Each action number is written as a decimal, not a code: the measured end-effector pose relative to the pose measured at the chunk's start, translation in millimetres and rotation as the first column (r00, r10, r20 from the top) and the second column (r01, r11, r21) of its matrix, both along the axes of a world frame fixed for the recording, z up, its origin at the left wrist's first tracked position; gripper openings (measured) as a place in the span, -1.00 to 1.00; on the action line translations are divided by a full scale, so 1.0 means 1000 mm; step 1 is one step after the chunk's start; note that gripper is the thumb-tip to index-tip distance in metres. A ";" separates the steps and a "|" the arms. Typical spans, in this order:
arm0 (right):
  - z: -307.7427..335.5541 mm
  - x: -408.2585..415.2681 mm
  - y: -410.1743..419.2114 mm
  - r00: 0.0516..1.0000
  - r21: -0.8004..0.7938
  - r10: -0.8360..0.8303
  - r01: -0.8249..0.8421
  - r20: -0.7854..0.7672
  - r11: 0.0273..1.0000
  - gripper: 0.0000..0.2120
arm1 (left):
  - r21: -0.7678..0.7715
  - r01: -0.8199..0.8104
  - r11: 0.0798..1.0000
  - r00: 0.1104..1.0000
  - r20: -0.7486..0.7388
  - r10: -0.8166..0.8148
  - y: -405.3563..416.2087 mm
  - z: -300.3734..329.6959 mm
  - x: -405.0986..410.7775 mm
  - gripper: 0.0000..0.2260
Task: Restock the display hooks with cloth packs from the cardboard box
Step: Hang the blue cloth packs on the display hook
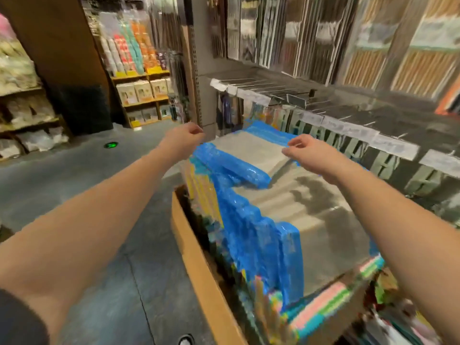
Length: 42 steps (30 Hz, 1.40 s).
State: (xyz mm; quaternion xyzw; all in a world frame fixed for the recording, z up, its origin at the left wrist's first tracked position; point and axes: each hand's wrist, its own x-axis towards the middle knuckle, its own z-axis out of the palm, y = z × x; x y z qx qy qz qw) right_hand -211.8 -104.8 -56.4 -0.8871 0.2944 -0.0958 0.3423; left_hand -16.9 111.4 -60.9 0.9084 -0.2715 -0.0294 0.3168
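A cardboard box (pixel 199 265) stands low in front of me, filled with cloth packs. A large bundle of packs (pixel 311 215) wrapped in clear and blue film lies on top, blue along its left edge and far end. My left hand (pixel 185 136) is curled at the bundle's far left corner and seems to pinch the film there. My right hand (pixel 302 150) pinches the blue film at the far right edge. Display hooks (pixel 281 89) with price tags jut out from the shelving behind the box. The view is blurred.
More packs hang under the hook rail (pixel 388 165) at the right. Tall flat packs fill the upper shelving (pixel 298 33). Shelves of goods (pixel 142 78) stand across the grey aisle floor (pixel 74 175) at the left. A shoe tip (pixel 186 341) shows at the bottom edge.
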 end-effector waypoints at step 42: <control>-0.060 0.178 0.013 0.737 0.169 -0.654 0.676 -0.168 0.718 -0.22 | -0.302 0.459 0.835 0.139 -0.904 -0.404 -0.138 -0.066 0.229 -0.48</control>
